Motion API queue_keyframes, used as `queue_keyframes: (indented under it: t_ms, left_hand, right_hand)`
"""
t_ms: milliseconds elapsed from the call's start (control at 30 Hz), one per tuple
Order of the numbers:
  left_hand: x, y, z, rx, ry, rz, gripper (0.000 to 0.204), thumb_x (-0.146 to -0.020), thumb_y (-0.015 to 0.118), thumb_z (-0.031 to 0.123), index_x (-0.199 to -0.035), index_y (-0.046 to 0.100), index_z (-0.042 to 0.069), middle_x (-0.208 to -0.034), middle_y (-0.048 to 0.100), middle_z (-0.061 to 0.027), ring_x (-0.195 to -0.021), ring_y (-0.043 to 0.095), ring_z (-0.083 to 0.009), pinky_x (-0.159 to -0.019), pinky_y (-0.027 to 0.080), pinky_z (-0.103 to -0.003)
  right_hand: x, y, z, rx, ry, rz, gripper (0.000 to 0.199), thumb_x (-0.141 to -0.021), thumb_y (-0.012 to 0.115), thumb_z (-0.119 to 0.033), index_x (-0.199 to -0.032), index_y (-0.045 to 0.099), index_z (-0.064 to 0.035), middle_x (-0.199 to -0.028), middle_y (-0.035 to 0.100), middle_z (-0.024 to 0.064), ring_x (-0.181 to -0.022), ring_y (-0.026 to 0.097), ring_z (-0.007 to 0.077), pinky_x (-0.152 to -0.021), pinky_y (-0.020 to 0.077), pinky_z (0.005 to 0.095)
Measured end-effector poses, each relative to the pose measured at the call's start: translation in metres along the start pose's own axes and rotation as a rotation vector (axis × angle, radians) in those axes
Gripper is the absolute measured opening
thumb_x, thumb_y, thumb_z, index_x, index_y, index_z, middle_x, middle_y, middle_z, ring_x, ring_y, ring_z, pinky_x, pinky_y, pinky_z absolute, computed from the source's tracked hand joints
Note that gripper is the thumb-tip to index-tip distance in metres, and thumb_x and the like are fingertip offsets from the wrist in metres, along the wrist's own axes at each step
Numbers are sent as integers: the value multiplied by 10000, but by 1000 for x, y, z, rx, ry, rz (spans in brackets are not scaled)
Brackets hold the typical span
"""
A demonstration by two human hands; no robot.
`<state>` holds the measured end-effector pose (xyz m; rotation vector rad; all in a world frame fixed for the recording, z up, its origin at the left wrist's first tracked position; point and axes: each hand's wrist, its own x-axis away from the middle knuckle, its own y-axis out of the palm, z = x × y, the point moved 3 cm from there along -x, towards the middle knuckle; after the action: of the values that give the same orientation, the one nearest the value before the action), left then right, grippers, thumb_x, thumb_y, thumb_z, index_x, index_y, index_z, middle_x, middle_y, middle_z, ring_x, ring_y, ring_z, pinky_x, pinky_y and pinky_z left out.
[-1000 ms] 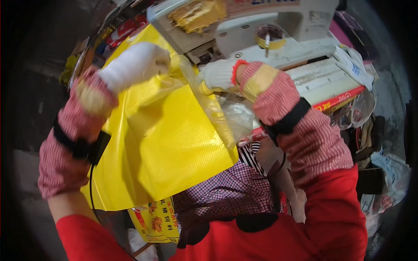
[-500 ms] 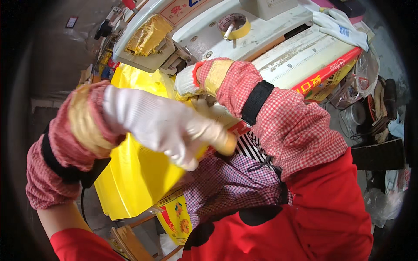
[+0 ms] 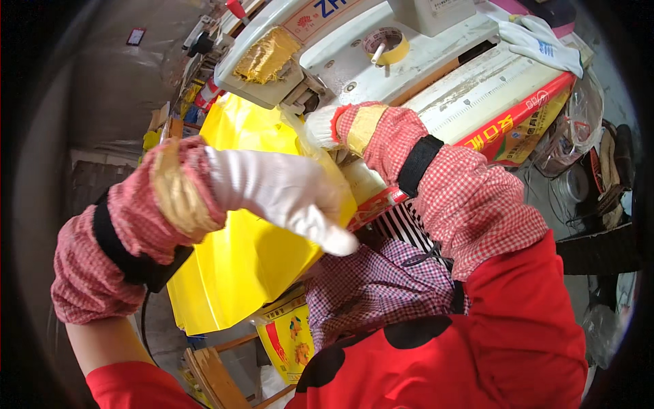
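A large yellow plastic sheet (image 3: 248,266), folded into a bag-like shape, hangs over the left side of a white sewing machine (image 3: 381,75). My left hand (image 3: 293,198), in a white knitted glove, lies over the sheet's right edge. Its thumb sticks out apart from the fingers, which are partly blurred against the yellow. By the sheet's upper corner, beside the machine's head, is my right hand (image 3: 323,127) in a white glove. The glove's back and my sleeve show, but its fingers are hidden.
On the machine rest a tape roll (image 3: 385,46) and, farther right, a spare white glove (image 3: 541,44). A striped cloth and a checked cloth (image 3: 381,286) cover my lap. Below the sheet stand a wooden stool (image 3: 216,378) and a printed yellow bag (image 3: 289,341). Clutter lies at the right.
My left hand has moved from in front of my lap up onto the yellow sheet's edge. My right hand stays by the machine's head. The whole view has shifted slightly.
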<state>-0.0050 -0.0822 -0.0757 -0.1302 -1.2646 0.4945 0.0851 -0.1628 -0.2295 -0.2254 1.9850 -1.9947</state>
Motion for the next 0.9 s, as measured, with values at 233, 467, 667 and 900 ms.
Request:
queue_keyframes:
  t_ms: [233,467,667,900]
  left_hand:
    - [-34,28,11,-292,-129,-339,792,-793,481,743,-780,640,-32,-745,618,-211,-706,575,-368,-667,450,-455]
    - [68,66,-1,-498,-601,-470,532,-776,602,575,-886,717,67,-833,682,-146,-810,643,-345,-758,502,-398]
    - [78,155,50,-418,-181,-458,161,-743,641,245,-779,718,108,-731,667,-90,-626,639,-299,-571,509,-399]
    - [9,160,81,-341,561,207,140,-653,628,193,-558,585,100,-541,521,-105,-508,566,-288,-452,435,-394]
  right_hand:
    - [-1,9,-5,35,-13,84,176,-735,585,-166,-794,732,-88,-735,679,120,-719,668,281,-633,516,394]
    - [11,-13,-21,-82,256,18,147,-754,602,-154,-789,740,-115,-770,694,88,-720,675,274,-633,536,378]
    - [29,-48,-82,147,450,61,229,-860,563,-249,-1009,718,-169,-957,698,56,-927,625,208,-809,458,350]
    - [88,-40,-218,-64,-379,-473,205,-806,539,-235,-872,686,-107,-903,676,97,-856,636,247,-759,484,401]
